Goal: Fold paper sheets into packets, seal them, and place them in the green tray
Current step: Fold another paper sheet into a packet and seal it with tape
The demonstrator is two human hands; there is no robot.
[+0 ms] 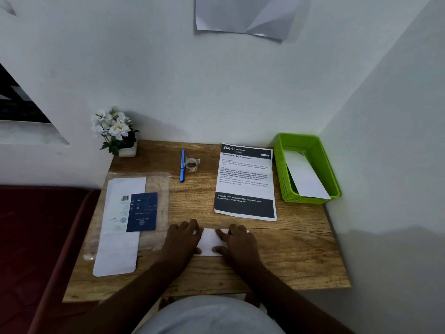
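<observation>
Low in the middle of the frame: folded paper [211, 242] on the tabletop [289, 256]. Left hand [181, 239] and right hand [237, 242] flat on it, fingers [220, 235] straight, pressing down. At right: green tray [280, 162], white packet [305, 177] inside.

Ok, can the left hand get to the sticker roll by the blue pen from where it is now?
Probably yes. The left hand presses flat on the folded paper, and the wood between it and the sticker roll is bare. The blue pen lies just left of the roll, not across the path.
</observation>
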